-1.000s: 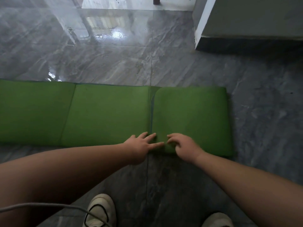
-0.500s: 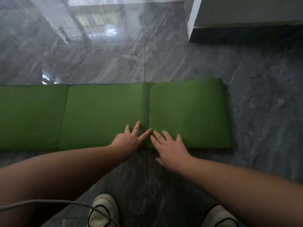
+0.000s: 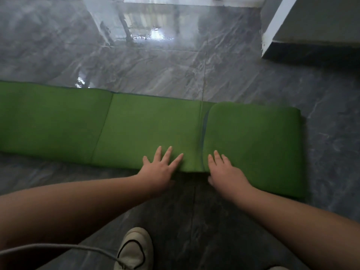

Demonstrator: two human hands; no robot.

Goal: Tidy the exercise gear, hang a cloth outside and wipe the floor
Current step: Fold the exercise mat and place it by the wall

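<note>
A long green padded exercise mat (image 3: 148, 131) lies across the middle of the frame on the glossy grey marble-patterned floor (image 3: 155, 69), its right end already folded over into a thicker rounded panel (image 3: 253, 145). Both hands lie flat with fingers straight and spread, gripping nothing: the left hand (image 3: 158, 170) presses the single layer just left of the fold seam, and the right hand (image 3: 227, 172) rests on the near edge of the folded panel. This placement probably flattens the fold and steadies the mat (the next panel would likely be turned over from here).

At the upper right a white-edged grey block, perhaps furniture or a wall base (image 3: 311, 26), sits well apart from the mat. A white shoe (image 3: 136, 248) and a thin grey cable (image 3: 58, 248) occupy the lower frame. Nothing visibly blocks the mat; the unfolded stretch runs out of the left edge.
</note>
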